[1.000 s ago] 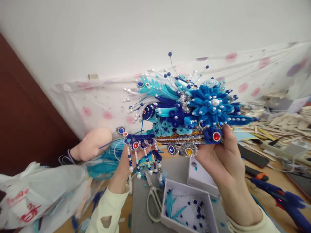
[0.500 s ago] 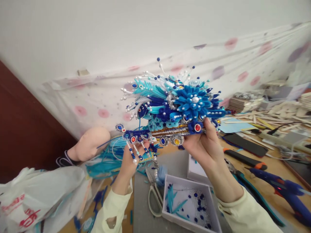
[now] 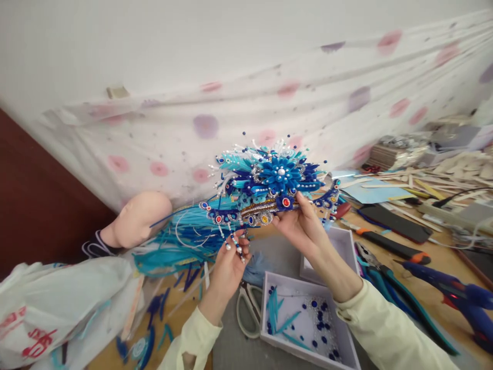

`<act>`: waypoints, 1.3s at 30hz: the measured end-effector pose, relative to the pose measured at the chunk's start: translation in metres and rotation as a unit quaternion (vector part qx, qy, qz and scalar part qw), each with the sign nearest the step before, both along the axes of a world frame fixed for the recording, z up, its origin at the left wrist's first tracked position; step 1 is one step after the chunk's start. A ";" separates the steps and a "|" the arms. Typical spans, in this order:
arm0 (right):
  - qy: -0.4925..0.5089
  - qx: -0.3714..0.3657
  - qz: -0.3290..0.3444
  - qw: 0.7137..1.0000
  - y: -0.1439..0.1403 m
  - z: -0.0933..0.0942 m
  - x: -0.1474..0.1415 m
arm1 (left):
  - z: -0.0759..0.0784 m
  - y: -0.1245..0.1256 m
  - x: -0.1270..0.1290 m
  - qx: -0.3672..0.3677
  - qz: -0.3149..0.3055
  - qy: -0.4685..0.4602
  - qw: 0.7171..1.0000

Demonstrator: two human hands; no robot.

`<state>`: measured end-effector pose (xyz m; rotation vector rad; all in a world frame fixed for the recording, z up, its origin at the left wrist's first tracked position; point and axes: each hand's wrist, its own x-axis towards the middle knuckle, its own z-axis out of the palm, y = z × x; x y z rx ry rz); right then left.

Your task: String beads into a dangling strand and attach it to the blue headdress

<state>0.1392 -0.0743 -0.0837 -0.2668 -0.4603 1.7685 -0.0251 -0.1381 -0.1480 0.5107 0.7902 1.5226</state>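
A blue beaded headdress [image 3: 269,174] with a large blue flower, pearls and jewelled studs is held up in front of me. My right hand [image 3: 302,226] is closed on its lower band, thumb in front. Below its left side, my left hand [image 3: 230,262] has its fingers curled around the ends of the hanging beaded tassels [image 3: 235,241]. Under the hands, a white box [image 3: 265,303] holds blue beads and turquoise strips. Scissors [image 3: 249,308] lie left of the box, next to a bluish tuft [image 3: 254,270].
To the left lie a mannequin head [image 3: 142,218], a white plastic bag [image 3: 69,303] and turquoise strips [image 3: 165,257]. Pliers [image 3: 389,282], an orange-and-black-handled tool [image 3: 389,246], a glue gun [image 3: 450,290] and a dark flat case [image 3: 396,223] lie on the right. A patterned sheet [image 3: 173,139] covers the wall.
The headdress has turned and sits lower and farther away, showing its right side. My left hand has moved down and right, from the band to the tassels. My right hand still grips the band.
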 end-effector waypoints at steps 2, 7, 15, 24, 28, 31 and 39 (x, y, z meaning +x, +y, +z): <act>-0.007 -0.014 0.009 1.000 0.004 -0.006 -0.002 | -0.006 0.000 0.000 -0.019 0.001 -0.033 0.999; -0.025 -0.042 0.026 0.998 0.010 -0.020 -0.005 | -0.018 -0.002 -0.001 -0.077 -0.003 -0.119 0.990; -0.051 -0.081 0.040 0.995 0.008 -0.034 -0.003 | -0.026 -0.016 0.006 -0.146 -0.030 -0.228 0.962; -0.064 -0.128 0.049 0.988 0.002 -0.035 -0.006 | -0.027 -0.019 0.007 -0.186 -0.055 -0.271 0.943; -0.067 -0.146 0.057 0.985 0.000 -0.033 -0.009 | -0.026 -0.022 0.006 -0.204 -0.059 -0.288 0.934; -0.070 -0.156 0.061 0.983 0.003 -0.030 -0.010 | -0.021 -0.024 0.007 -0.212 -0.060 -0.290 0.931; -0.066 -0.175 0.063 0.980 -0.003 -0.024 -0.010 | -0.027 -0.023 0.009 -0.185 -0.052 -0.144 0.971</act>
